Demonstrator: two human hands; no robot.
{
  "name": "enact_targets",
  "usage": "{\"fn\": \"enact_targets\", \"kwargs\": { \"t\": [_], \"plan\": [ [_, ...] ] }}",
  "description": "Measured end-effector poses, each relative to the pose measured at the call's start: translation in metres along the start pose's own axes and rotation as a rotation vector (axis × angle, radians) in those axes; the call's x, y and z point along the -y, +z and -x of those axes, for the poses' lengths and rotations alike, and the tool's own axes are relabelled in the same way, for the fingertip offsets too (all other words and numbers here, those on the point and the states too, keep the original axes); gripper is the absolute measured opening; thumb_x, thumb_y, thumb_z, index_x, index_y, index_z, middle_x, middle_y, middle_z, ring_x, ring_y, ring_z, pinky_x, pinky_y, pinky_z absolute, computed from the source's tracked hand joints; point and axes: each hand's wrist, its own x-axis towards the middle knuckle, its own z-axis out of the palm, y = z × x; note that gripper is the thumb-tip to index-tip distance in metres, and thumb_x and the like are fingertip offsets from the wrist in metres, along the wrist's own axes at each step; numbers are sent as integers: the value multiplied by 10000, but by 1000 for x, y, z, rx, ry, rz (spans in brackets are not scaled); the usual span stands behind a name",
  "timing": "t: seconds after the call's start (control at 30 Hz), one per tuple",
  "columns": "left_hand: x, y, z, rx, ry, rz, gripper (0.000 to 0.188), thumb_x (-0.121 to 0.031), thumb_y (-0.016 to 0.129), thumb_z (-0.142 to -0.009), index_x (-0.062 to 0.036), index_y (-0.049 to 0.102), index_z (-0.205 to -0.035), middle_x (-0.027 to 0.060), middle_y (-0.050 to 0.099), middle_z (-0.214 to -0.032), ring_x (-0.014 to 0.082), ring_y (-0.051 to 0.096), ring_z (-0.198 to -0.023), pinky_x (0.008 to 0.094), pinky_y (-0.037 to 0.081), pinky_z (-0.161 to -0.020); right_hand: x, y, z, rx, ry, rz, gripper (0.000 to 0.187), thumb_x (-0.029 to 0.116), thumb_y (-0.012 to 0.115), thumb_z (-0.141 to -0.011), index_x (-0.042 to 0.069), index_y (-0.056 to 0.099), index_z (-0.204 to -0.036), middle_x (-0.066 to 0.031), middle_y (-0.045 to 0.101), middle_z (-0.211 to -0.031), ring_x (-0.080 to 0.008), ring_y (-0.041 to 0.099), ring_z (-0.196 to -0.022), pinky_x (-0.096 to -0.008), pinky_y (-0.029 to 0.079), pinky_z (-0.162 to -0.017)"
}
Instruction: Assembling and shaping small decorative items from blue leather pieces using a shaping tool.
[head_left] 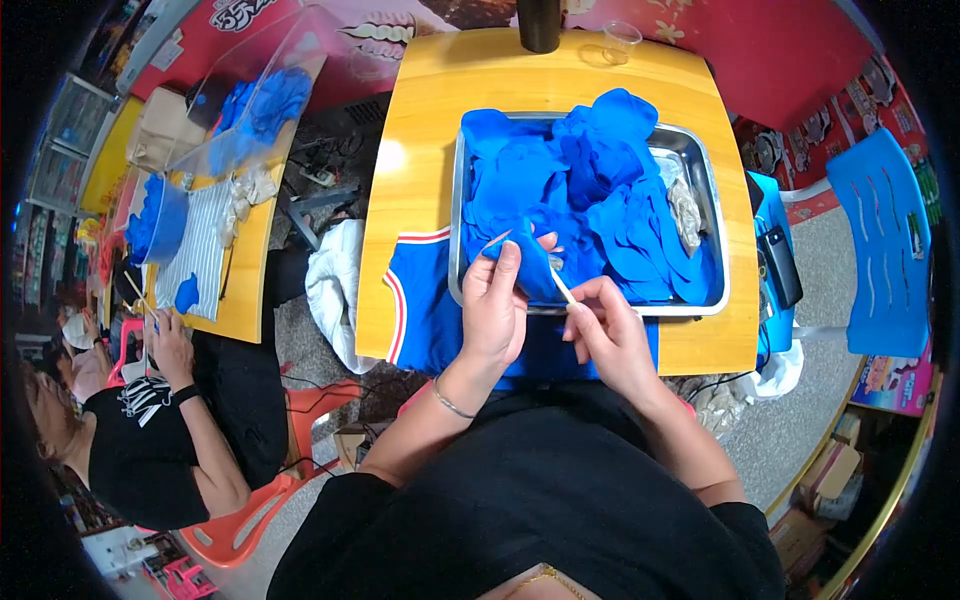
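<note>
My left hand (497, 310) pinches a blue fabric-like piece (538, 268) between thumb and fingers, above the near edge of a metal tray (722, 285). In my right hand (612, 335) is a thin pale stick (561, 286), its far end against that piece. The tip itself is hard to make out. Many similar blue pieces (515, 175) lie heaped in the tray, some with rounded edges. A crumpled clear plastic packet (684, 215) rests at the tray's right side. Under the tray and my wrists spreads a blue garment (425, 290) with red and white trim.
The yellow table (420, 120) carries a dark cylinder (539, 25) and a clear cup (620, 38) at its far edge. A blue chair (880, 240) stands right. On the left, a co-worker (150, 440) sits at another table (245, 290) with a blue tub (165, 225).
</note>
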Motion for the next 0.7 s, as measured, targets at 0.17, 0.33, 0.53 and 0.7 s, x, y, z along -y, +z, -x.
{"fn": "enact_targets", "kwargs": {
  "t": [0.17,0.33,0.53,0.7],
  "plan": [
    [-13,-2,-1,77,-160,-62,393,-313,423,-968,2,496,-1191,198,595,-1123,274,614,-986,394,506,-850,7,-22,4,-69,-212,571,70,81,587,-861,30,566,-904,-91,634,-696,-157,623,-572,-274,461,-506],
    [-11,2,6,191,-209,-89,417,-299,402,-976,24,449,-1236,208,579,-1147,282,607,-1005,385,505,-857,14,-27,1,-80,-331,724,87,69,619,-815,41,577,-886,-124,636,-728,-259,644,-640,-327,486,-552],
    [-9,5,10,148,-125,-138,417,-256,381,-985,16,367,-1302,210,555,-1187,285,607,-1003,387,507,-854,21,-18,11,-189,-420,955,82,74,614,-813,44,549,-853,-144,638,-755,-314,626,-667,-372,482,-537],
    [-3,6,12,116,-130,-42,412,-226,412,-979,1,363,-1320,184,564,-1183,263,618,-987,359,514,-841,16,-10,5,-159,-400,807,82,59,598,-826,34,522,-846,-139,629,-727,-297,629,-632,-367,476,-520]
  ]
}}
